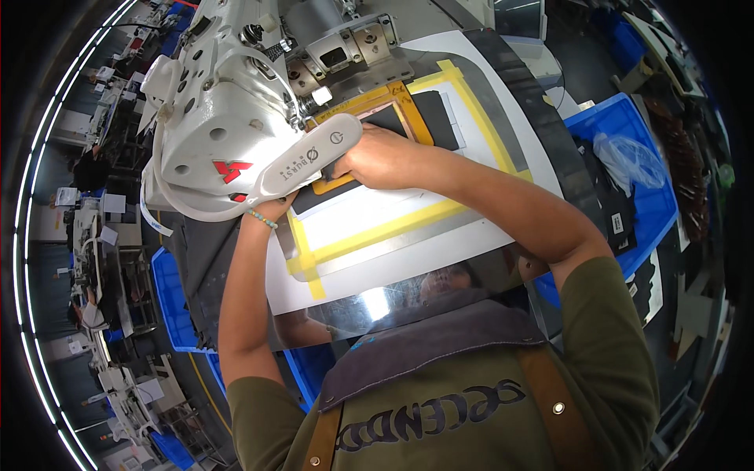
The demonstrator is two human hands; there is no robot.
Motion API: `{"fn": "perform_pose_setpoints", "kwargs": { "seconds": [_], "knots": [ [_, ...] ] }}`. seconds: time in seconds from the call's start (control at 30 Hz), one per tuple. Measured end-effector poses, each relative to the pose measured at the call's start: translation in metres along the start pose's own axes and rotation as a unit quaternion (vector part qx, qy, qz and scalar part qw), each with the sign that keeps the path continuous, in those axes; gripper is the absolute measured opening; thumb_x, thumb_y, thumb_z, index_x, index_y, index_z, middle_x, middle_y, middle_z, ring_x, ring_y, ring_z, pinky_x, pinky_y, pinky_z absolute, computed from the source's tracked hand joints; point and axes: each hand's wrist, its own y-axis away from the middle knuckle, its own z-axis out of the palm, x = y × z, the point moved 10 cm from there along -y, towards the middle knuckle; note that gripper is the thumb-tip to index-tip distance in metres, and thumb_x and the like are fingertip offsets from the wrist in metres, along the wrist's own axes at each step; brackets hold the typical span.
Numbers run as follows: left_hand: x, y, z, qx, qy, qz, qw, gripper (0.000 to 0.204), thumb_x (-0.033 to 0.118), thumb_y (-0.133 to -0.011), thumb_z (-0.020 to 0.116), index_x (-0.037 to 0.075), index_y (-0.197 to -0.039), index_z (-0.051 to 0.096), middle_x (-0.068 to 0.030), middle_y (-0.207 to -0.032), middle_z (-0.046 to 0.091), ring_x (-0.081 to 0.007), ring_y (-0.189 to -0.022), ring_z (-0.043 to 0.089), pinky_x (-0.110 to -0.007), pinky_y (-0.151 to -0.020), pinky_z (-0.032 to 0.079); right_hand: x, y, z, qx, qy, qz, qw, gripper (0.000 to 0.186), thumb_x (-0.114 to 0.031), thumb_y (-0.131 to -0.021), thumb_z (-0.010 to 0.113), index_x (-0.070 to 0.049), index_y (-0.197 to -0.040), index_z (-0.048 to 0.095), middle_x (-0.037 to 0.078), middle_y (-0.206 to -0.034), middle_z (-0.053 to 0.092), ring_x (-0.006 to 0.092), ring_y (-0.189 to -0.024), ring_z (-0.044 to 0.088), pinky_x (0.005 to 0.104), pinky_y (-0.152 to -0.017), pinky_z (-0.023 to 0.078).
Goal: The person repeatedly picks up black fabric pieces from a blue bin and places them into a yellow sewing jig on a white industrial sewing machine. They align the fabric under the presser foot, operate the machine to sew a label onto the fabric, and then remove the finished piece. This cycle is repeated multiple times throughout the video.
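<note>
A white industrial sewing machine (208, 118) stands at the upper left, with a white lamp (314, 157) stretching across its front. Under the needle area lies a yellow-orange template frame (416, 118) with dark fabric (440, 118) in and beside it. My right hand (381, 159) rests over the frame, its fingers curled and closed; the lamp covers part of them, and what they grip is hidden. My left hand (275, 207) is beside the frame's near left, below the lamp, wearing a beaded bracelet. Its fingers are hidden behind the lamp and machine head.
A white sheet (385, 212) edged with yellow tape (393, 225) lies under the frame on a shiny metal plate (393, 302). At right stands a blue bin (656, 208) with dark pieces and a clear plastic bag (632, 157). Another blue bin (174, 302) sits at left.
</note>
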Motion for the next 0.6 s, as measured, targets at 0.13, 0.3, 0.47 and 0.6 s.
{"fn": "perform_pose_setpoints", "kwargs": {
  "seconds": [0.13, 0.3, 0.47, 0.6],
  "knots": [
    [-0.007, -0.003, 0.005, 0.013, -0.012, 0.006, 1.0, 0.04, 0.024, -0.087, 0.076, 0.017, -0.126, 0.069, -0.0082, -0.128, 0.068, -0.0317, -0.122, 0.061, -0.046, -0.107, 0.046, 0.003, -0.003, 0.001, -0.015, -0.021, 0.0, 1.0, 0.033, -0.003, -0.088, 0.058, -0.015, -0.109, 0.081, 0.006, -0.122, 0.069, 0.0276, -0.122, 0.059, 0.0432, -0.11, 0.043],
    [-0.001, -0.002, -0.001, 0.025, 0.014, 0.013, 1.0, 0.041, 0.023, -0.086, 0.076, 0.016, -0.126, 0.069, -0.0099, -0.126, 0.069, -0.0318, -0.12, 0.063, -0.046, -0.105, 0.047, -0.003, -0.009, -0.001, -0.07, -0.011, 0.004, 0.997, 0.034, -0.002, -0.088, 0.058, -0.013, -0.111, 0.08, 0.008, -0.124, 0.069, 0.0294, -0.122, 0.06, 0.0452, -0.108, 0.045],
    [-0.024, 0.006, 0.007, 0.063, 0.019, 0.029, 0.997, 0.041, 0.02, -0.086, 0.076, 0.014, -0.127, 0.069, -0.0119, -0.126, 0.069, -0.0329, -0.121, 0.063, -0.046, -0.105, 0.047, 0.014, -0.017, -0.003, 0.034, 0.026, 0.013, 0.999, 0.035, -0.001, -0.086, 0.059, -0.011, -0.114, 0.078, 0.008, -0.124, 0.069, 0.03, -0.122, 0.06, 0.0456, -0.109, 0.046],
    [-0.046, 0.013, 0.017, 0.086, -0.028, 0.054, 0.994, 0.041, 0.018, -0.086, 0.075, 0.015, -0.126, 0.07, -0.0119, -0.127, 0.069, -0.0341, -0.124, 0.061, -0.047, -0.107, 0.046, 0.008, -0.019, -0.003, -0.006, 0.029, 0.012, 0.999, 0.035, -0.001, -0.086, 0.059, -0.01, -0.114, 0.078, 0.007, -0.125, 0.069, 0.0292, -0.124, 0.059, 0.0449, -0.109, 0.046]
  ]
}}
